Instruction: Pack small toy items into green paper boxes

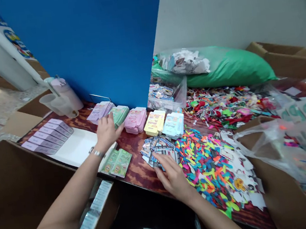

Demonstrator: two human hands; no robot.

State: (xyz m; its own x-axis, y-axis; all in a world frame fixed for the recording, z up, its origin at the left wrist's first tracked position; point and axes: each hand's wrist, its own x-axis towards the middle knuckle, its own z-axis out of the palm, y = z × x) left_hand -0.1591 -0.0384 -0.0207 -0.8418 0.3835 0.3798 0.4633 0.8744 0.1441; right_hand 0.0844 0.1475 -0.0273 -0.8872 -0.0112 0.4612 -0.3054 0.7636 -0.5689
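the left hand reaches open, holding nothing, toward the green boxes just ahead, while the right hand lies flat on the small cards.

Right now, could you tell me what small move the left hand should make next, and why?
Probably lower the left hand onto the green stack and pinch its top piece: the hand hovers open just before it, while the right hand already rests on the small blue cards.

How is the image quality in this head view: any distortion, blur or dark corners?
Head view: wide-angle bending curves the blue panel and wall edges; lighting is even and soft, with no hard shadows. The left hand and right hand are fairly sharp; the clear plastic bag at right smears, and the top right corner darkens.
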